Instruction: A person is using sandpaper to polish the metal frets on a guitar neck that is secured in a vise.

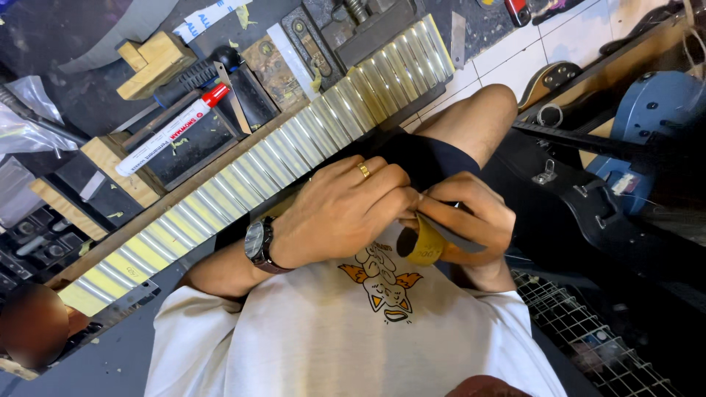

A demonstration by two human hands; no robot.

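My left hand (338, 213), with a wristwatch and a gold ring, and my right hand (471, 217) meet in front of my white shirt. Both pinch a small strip of sandpaper (425, 246) that has a yellow back and a dark grit side and is curled into a loop. Just beyond the hands a guitar neck (257, 173) lies diagonally on the bench. Yellow tape covers its fretboard between shiny frets. Neither hand touches the neck.
Behind the neck lie a white marker with a red cap (173, 129), a wooden block (151, 65) and a metal vise (360, 26). A blue guitar body (654, 110) and a black guitar body (559, 191) are at the right, a wire grid (588, 331) below them.
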